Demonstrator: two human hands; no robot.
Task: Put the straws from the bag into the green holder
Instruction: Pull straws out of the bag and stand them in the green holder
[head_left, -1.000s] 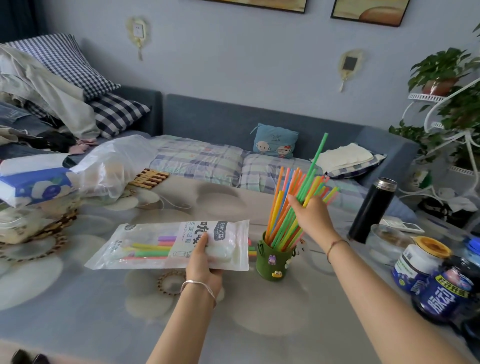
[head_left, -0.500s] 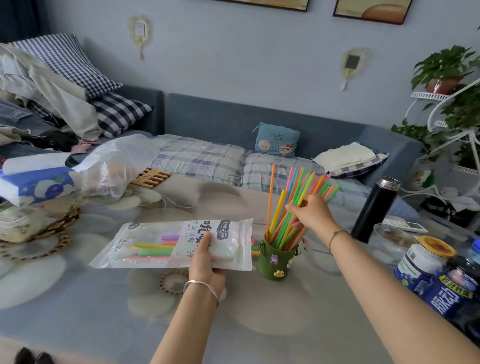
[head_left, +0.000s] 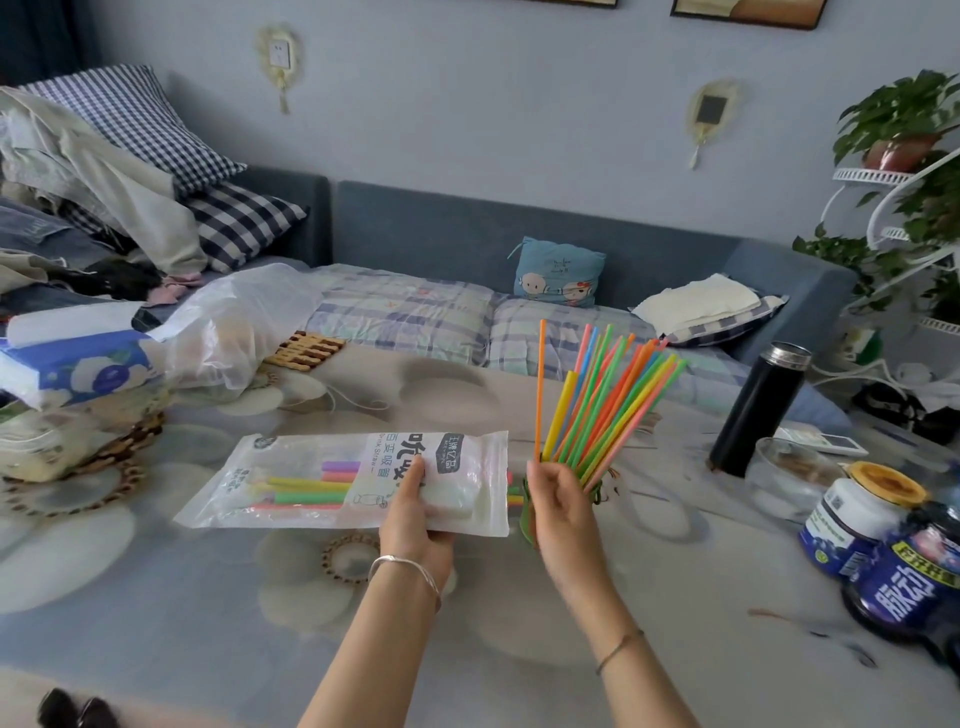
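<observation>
A clear printed bag (head_left: 244, 493) lies flat on the table with a few coloured straws (head_left: 311, 486) still inside it. My left hand (head_left: 415, 514) grips the bag near its right end. Just right of the bag stands the green holder (head_left: 528, 514), mostly hidden behind my right hand (head_left: 563, 512). Many bright straws (head_left: 602, 410) stand in the holder and fan up to the right. My right hand is low in front of the holder with its fingers apart and nothing in them.
On the right stand a black flask (head_left: 756, 410), a glass bowl (head_left: 789, 478), a yellow-lidded jar (head_left: 857, 519) and a dark blue jar (head_left: 909, 587). A tissue pack (head_left: 72, 364), a crumpled plastic bag (head_left: 234, 322) and a wooden trivet (head_left: 311, 351) lie at the left. A sofa runs behind the table.
My right hand has let go of the straw bundle and dropped from the straws' middle to the front of the holder. The straws now stand in the holder, fanned out. The left hand stays on the bag.
</observation>
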